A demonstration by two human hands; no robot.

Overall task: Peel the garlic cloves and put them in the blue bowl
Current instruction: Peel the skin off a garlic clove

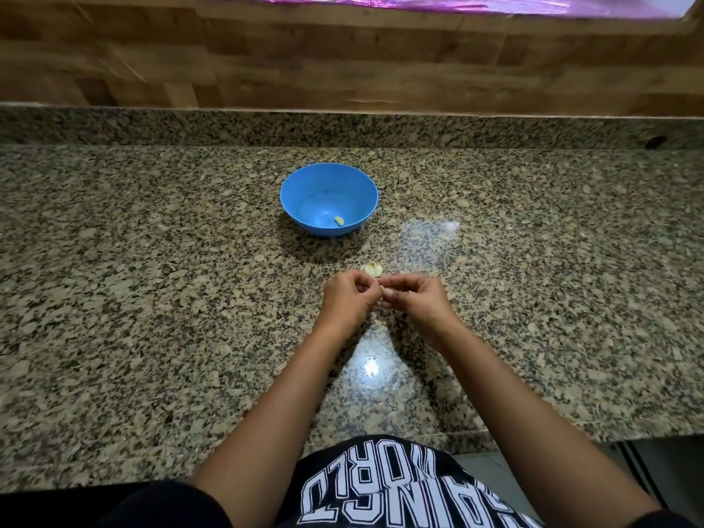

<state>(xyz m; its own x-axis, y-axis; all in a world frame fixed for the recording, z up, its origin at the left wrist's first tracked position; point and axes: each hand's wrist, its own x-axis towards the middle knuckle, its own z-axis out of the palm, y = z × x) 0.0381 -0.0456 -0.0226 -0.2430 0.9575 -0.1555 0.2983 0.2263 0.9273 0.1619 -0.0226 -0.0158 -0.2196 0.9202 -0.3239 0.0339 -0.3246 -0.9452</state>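
A blue bowl (304, 184) stands on the speckled granite counter, and one peeled pale clove (339, 221) lies inside it near the front wall. Closer to me, my left hand (348, 297) and my right hand (413, 299) meet over the counter and both pinch one garlic clove (387, 293) between their fingertips. Just behind the hands sits the rest of the garlic head (372, 269), partly hidden by my fingers. A scrap of skin (378, 321) lies on the counter below the hands.
The granite counter (152, 280) runs wide to both sides, ending in a low granite upstand (228, 127) below a wood-pattern wall. A dark mark (655, 142) shows at the upstand on the far right. The counter's front edge is at my waist.
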